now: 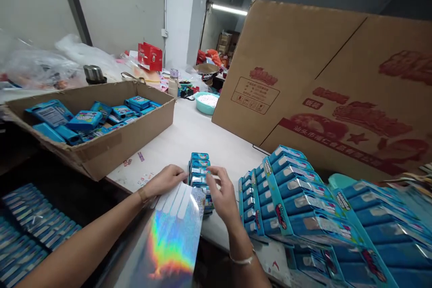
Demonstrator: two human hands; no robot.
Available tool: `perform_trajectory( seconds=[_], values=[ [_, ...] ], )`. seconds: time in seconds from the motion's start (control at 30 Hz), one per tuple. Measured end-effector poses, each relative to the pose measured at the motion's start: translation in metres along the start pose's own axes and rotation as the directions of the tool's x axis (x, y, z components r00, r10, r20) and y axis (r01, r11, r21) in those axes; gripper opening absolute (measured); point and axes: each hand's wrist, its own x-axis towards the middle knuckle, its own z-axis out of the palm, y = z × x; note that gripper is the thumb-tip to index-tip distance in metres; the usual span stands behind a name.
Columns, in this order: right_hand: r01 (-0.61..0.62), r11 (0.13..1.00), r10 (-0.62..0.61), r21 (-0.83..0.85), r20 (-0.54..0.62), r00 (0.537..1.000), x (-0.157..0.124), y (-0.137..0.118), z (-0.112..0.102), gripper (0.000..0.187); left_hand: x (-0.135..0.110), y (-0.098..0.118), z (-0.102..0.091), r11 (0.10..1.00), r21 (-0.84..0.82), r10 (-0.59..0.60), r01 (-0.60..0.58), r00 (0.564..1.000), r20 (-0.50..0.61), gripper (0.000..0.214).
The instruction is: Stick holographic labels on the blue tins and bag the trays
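A white table (189, 121) stretches ahead, with a huge cardboard carton (290, 54) standing on its right side, red print across its face. In front of that carton, stacked blue boxes (303, 189) rise in tiers at the right. A low open cardboard box (135, 146) at the left holds a jumble of loose blue packs (84, 120). Near the person, a shiny rainbow sheet (168, 243) slants up toward the table's edge. Farther back, a light teal bowl (209, 109) sits beside the carton, with white contents. The row of small blue packs (200, 156) is at the near edge of the table, between the two hands. The left forearm crosses in from the lower left, and the left hand (167, 180) lies low above the sheet's top, palm down, fingers together and pointing at the row; whether it grips anything I cannot tell. The right forearm comes up from below, and the right hand (221, 191) is loosely open at the row's right side, fingers bent, thumb raised and apart from the forefinger. White strips (175, 200) lie along the sheet's top. A thin bangle (241, 260) circles the right wrist.
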Motion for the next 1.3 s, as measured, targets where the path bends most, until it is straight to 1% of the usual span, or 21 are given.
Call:
perform_trajectory(
  seconds=[0.07, 0.13, 0.17, 0.23, 0.33, 0.4, 0.47, 0.53, 0.6, 0.63, 0.67, 0.73, 0.83, 0.9, 0.97, 1.0, 1.03, 1.1, 1.17, 1.23, 1.3],
  values=[
    [0.036, 0.998, -0.047, 0.06, 0.177, 0.983, -0.027, -0.022, -0.009, 0.024, -0.026, 0.016, -0.006, 0.995, -0.085, 0.042, -0.044, 0.999, -0.025, 0.054],
    [0.026, 0.995, -0.049, 0.097, 0.252, 0.966, -0.05, -0.037, -0.014, 0.02, -0.049, 0.033, -0.01, 0.977, -0.201, 0.073, -0.075, 0.997, -0.017, 0.056],
    [0.019, 0.994, -0.044, 0.104, 0.245, 0.968, -0.059, -0.043, -0.016, 0.016, -0.059, 0.041, -0.011, 0.964, -0.252, 0.093, -0.086, 0.996, 0.014, 0.055],
    [0.042, 0.993, -0.065, 0.112, 0.21, 0.975, -0.072, -0.05, -0.018, 0.011, -0.074, 0.055, -0.012, 0.951, -0.293, 0.141, -0.098, 0.981, 0.13, 0.052],
    [0.175, 0.983, -0.181, 0.056, 0.142, 0.973, -0.082, -0.054, -0.024, 0.012, -0.087, 0.071, -0.012, 0.956, -0.274, 0.185, -0.102, 0.937, 0.298, 0.043],
    [0.297, 0.954, -0.291, -0.048, 0.1, 0.952, -0.085, -0.055, -0.03, 0.015, -0.09, 0.079, -0.012, 0.954, -0.282, 0.196, -0.102, 0.924, 0.328, 0.042],
    [0.437, 0.878, -0.433, -0.197, 0.066, 0.899, -0.088, -0.056, -0.035, 0.022, -0.091, 0.084, -0.011, 0.944, -0.312, 0.214, -0.112, 0.924, 0.317, 0.043],
    [0.559, 0.76, -0.575, -0.331, 0.057, 0.816, -0.089, -0.057, -0.04, 0.03, -0.09, 0.087, -0.009, 0.934, -0.336, 0.225, -0.119, 0.928, 0.296, 0.043],
    [0.631, 0.665, -0.668, -0.4, 0.059, 0.742, -0.089, -0.056, -0.042, 0.037, -0.089, 0.089, -0.007, 0.93, -0.349, 0.221, -0.114, 0.934, 0.282, 0.041],
    [0.646, 0.643, -0.688, -0.411, 0.06, 0.723, -0.089, -0.056, -0.042, 0.038, -0.089, 0.09, -0.007, 0.928, -0.355, 0.217, -0.109, 0.935, 0.28, 0.041],
    [0.649, 0.641, -0.69, -0.409, 0.06, 0.721, -0.089, -0.056, -0.042, 0.039, -0.089, 0.09, -0.006, 0.927, -0.361, 0.214, -0.104, 0.936, 0.279, 0.04],
    [0.613, 0.691, -0.644, -0.383, 0.06, 0.763, -0.088, -0.057, -0.038, 0.038, -0.088, 0.09, -0.006, 0.923, -0.372, 0.21, -0.097, 0.938, 0.277, 0.04],
    [0.486, 0.825, -0.497, -0.288, 0.04, 0.867, -0.085, -0.063, -0.029, 0.025, -0.08, 0.08, -0.008, 0.942, -0.324, 0.187, -0.093, 0.943, 0.275, 0.039],
    [0.348, 0.922, -0.353, -0.171, 0.0, 0.936, -0.08, -0.068, -0.024, 0.015, -0.072, 0.063, -0.01, 0.984, -0.14, 0.139, -0.113, 0.971, 0.192, 0.033],
    [0.15, 0.989, -0.15, -0.001, -0.027, 0.988, -0.071, -0.072, -0.021, 0.015, -0.063, 0.041, -0.011, 0.992, 0.085, 0.088, -0.091, 0.995, 0.043, 0.016],
    [0.047, 0.995, -0.044, 0.09, -0.026, 0.999, -0.064, -0.073, -0.02, 0.016, -0.059, 0.029, -0.012, 0.984, 0.161, 0.075, -0.071, 0.997, -0.018, 0.021],
    [-0.043, 0.984, 0.046, 0.174, -0.011, 0.999, -0.057, -0.073, -0.019, 0.018, -0.057, 0.019, -0.013, 0.979, 0.196, 0.069, -0.06, 0.997, -0.038, 0.034],
    [-0.158, 0.937, 0.153, 0.312, 0.04, 0.987, -0.04, -0.068, -0.016, 0.022, -0.056, 0.006, -0.014, 0.983, 0.167, 0.075, -0.081, 0.996, 0.044, 0.056],
    [-0.215, 0.888, 0.195, 0.406, 0.09, 0.977, -0.023, -0.058, -0.011, 0.024, -0.056, 0.004, -0.016, 0.992, 0.06, 0.096, -0.108, 0.981, 0.169, 0.076],
    [-0.258, 0.846, 0.227, 0.467, 0.122, 0.966, -0.009, -0.047, -0.003, 0.024, -0.052, 0.009, -0.018, 0.991, -0.111, 0.105, -0.079, 0.964, 0.246, 0.091],
    [-0.297, 0.808, 0.26, 0.509, 0.144, 0.955, 0.002, -0.037, 0.005, 0.025, -0.043, 0.014, -0.019, 0.957, -0.289, 0.112, -0.027, 0.953, 0.281, 0.081]
  ],
)
